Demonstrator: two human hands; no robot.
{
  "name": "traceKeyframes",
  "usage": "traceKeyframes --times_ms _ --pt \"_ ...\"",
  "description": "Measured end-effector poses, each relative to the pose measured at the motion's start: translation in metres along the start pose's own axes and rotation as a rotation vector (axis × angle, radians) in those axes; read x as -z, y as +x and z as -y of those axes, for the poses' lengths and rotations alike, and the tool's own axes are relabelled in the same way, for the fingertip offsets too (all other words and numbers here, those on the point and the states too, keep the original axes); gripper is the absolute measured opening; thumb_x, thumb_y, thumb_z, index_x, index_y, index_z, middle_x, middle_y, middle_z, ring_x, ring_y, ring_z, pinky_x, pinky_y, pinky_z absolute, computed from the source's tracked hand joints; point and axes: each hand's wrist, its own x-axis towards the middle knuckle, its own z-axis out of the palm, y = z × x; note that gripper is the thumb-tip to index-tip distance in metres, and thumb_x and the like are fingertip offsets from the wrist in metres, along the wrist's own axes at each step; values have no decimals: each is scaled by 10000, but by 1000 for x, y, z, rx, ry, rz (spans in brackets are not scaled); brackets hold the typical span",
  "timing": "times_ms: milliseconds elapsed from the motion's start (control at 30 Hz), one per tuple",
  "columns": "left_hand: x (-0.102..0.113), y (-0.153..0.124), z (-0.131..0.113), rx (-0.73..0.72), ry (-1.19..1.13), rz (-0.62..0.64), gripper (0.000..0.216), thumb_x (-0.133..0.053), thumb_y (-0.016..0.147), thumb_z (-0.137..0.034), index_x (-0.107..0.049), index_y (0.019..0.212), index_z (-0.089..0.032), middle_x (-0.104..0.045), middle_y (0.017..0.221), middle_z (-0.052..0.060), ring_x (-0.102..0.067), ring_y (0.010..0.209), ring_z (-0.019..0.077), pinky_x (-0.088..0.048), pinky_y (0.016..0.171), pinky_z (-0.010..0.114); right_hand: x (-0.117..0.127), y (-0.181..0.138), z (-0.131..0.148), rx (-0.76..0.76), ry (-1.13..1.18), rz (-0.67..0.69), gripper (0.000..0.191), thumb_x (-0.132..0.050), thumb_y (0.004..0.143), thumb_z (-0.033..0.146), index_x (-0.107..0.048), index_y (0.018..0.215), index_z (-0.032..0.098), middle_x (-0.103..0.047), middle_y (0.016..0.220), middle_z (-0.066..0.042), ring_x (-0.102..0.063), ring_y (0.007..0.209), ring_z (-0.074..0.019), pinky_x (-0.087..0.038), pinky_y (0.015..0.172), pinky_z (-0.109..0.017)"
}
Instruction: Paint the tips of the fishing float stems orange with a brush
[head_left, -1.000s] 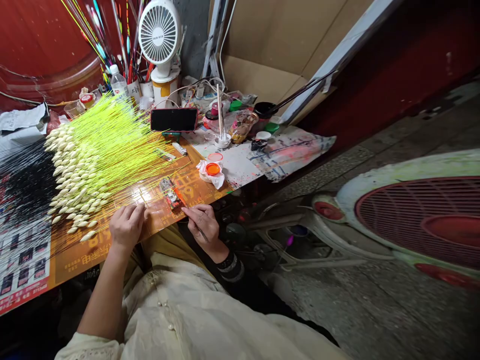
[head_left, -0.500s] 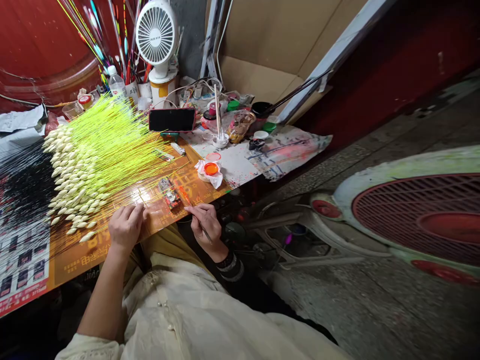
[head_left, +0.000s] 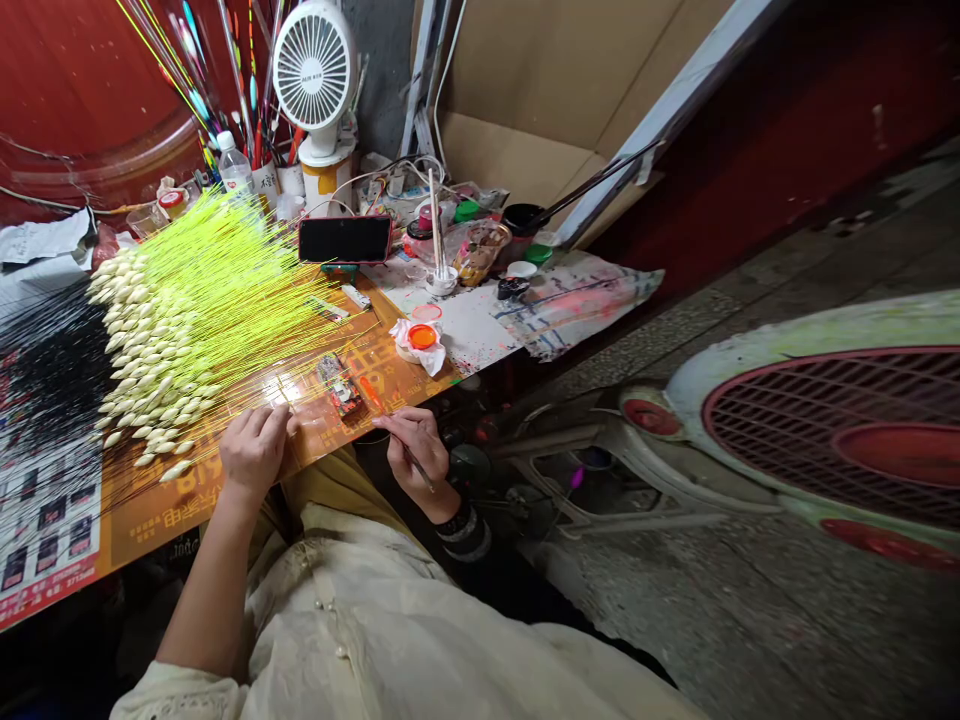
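Note:
My left hand (head_left: 253,447) rests curled at the near edge of the orange table (head_left: 157,505), fingers pinched on the thin stem of a fishing float (head_left: 289,392) that lies across the table. My right hand (head_left: 415,449) is closed around a thin paintbrush (head_left: 390,424), its tip pointing up-left toward a small block (head_left: 341,386) where the float's stem lies. A big heap of white-bodied floats with neon yellow stems (head_left: 187,300) fans out to the left. A small dish of orange paint (head_left: 422,338) sits on white tissue just beyond the right hand.
A black phone (head_left: 345,239) stands on a holder mid-table. A white desk fan (head_left: 313,70), a water bottle (head_left: 234,167), jars and cups of brushes crowd the back. A paint-stained sheet (head_left: 570,300) covers the right end. A large floor fan (head_left: 825,420) lies on the ground at right.
My right hand has slid slightly down and right along with the brush. The left hand has stayed put.

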Motion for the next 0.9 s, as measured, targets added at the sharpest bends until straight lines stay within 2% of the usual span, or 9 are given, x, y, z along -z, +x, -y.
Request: traceKeyframes --times_ms 200,533,667,900 --pt "-4 3 -1 55 -46 46 193 -571 996 -295 -722 1098 -234 -750 853 57 -652 735 172 -431 693 321 -2 -2 -3 -1 8 14 456 -528 954 114 -602 1374 275 -758 1061 -70 -651 980 -230 -584 862 -462" --pt "-12 8 -5 -19 12 22 187 -576 995 -276 -704 1118 -218 -734 810 41 -614 697 166 -394 656 324 -11 -2 -4 42 -44 30 436 -561 944 88 -632 1338 261 -758 1053 -66 -634 948 -213 -560 853 -438" --pt "-13 7 -5 17 -43 44 194 -576 996 -288 -707 1127 -231 -730 818 48 -626 714 168 -397 661 323 -10 -4 -6 37 -66 37 401 -565 953 125 -652 1317 266 -757 1065 -68 -636 940 -220 -564 849 -445" --pt "-14 5 -4 40 -69 48 201 -572 996 -289 -712 1132 -242 -731 825 53 -630 721 172 -404 664 326 -10 -1 -4 57 -77 51 477 -558 957 123 -595 1402 290 -760 1099 -60 -635 953 -227 -558 849 -442"
